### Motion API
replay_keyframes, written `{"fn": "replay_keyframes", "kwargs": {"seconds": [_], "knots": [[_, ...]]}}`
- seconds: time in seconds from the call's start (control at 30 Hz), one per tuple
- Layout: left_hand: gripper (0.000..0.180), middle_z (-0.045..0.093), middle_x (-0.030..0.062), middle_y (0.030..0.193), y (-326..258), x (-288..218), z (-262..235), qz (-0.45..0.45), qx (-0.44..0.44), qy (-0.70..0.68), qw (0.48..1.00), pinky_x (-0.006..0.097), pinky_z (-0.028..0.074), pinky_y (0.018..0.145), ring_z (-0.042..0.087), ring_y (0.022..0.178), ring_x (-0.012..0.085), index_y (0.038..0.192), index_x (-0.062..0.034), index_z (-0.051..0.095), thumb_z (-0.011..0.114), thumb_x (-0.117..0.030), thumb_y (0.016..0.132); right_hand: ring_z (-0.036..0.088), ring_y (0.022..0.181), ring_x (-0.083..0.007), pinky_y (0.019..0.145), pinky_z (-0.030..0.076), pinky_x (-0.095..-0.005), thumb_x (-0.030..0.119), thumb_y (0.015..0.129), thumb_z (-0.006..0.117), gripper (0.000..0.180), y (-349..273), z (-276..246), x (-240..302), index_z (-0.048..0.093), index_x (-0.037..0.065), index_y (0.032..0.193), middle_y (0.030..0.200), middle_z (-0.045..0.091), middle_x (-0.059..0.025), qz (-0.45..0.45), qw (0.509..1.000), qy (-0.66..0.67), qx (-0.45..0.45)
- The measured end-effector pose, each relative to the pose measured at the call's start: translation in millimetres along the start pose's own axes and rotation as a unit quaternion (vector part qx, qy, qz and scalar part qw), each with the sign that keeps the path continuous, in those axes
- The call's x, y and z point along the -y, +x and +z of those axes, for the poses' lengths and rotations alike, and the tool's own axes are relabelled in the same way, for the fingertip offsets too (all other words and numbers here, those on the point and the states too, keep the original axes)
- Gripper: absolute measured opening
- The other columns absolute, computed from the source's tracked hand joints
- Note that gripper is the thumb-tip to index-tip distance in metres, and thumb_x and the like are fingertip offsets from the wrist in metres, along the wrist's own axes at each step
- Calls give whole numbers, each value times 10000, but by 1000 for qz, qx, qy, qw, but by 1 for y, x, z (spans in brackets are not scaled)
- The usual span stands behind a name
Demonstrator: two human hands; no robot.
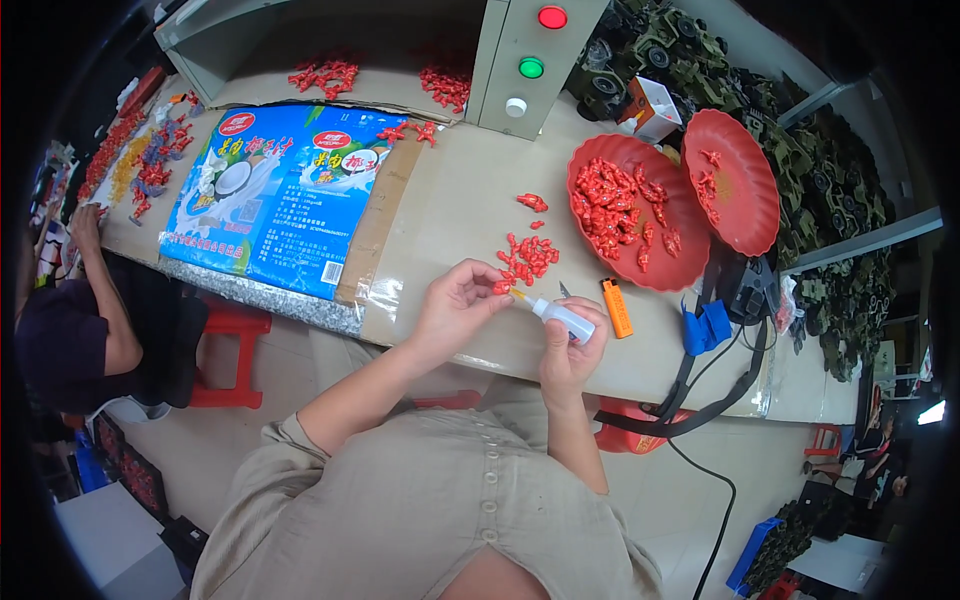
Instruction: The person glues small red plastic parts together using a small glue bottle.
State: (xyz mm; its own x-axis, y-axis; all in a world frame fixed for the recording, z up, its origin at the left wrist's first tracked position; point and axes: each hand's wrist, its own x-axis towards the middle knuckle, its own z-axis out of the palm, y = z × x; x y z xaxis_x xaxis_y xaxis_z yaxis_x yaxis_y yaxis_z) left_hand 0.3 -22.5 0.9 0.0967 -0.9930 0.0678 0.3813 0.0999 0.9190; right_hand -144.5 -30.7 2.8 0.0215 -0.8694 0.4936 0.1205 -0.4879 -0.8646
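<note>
My left hand (452, 308) pinches a small red plastic piece (501, 287) between thumb and fingertips, above the table's near side. In my right hand (570, 358) is a small white squeeze bottle (566, 319), tilted so that its thin yellowish nozzle (520, 296) meets or nearly meets the red piece. A dark pointed tip (564, 290) shows beside the right fingers; whether the hand holds it I cannot tell. Just beyond my hands lies a loose pile of red pieces (530, 258). An orange lighter (617, 309) rests right of the bottle.
Two scalloped red dishes (583, 165) (755, 215) hold red figures at the right. Blue printed cardboard (270, 200) covers the table's left. A grey cabinet (515, 70) with buttons stands behind. Black straps and a cable (735, 385) hang over the right edge. Another person (75, 330) works at far left.
</note>
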Motion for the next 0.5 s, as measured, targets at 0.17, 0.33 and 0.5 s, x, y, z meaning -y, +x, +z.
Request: {"fn": "replay_keyframes", "kwargs": {"seconds": [0.17, 0.33, 0.5], "knots": [[217, 520, 43, 858, 0, 0, 0, -1, -2, 5, 1000, 209, 455, 705, 528, 791, 87, 904, 4, 463, 573, 72, 730, 453, 759, -116, 657, 386, -215, 111, 785, 575, 258, 0, 1, 0, 400, 22, 952, 930, 447, -99, -1, 1000, 2, -8], [218, 521, 43, 857, 0, 0, 0, -1, 0, -7, 1000, 206, 453, 701, 527, 787, 84, 904, 5, 462, 576, 70, 729, 453, 758, -116, 661, 388, -216, 120, 784, 579, 263, 0, 0, -1, 400, 23, 951, 929, 449, -98, -10, 1000, -11, 3], [219, 524, 44, 864, 1, 3, -1, 6, -2, 2, 1000, 205, 449, 697, 525, 783, 84, 904, 3, 466, 578, 69, 728, 451, 753, -115, 661, 386, -218, 124, 783, 582, 259, 0, 0, 0, 405, 22, 942, 925, 450, -97, -9, 1000, -14, -8]]}}
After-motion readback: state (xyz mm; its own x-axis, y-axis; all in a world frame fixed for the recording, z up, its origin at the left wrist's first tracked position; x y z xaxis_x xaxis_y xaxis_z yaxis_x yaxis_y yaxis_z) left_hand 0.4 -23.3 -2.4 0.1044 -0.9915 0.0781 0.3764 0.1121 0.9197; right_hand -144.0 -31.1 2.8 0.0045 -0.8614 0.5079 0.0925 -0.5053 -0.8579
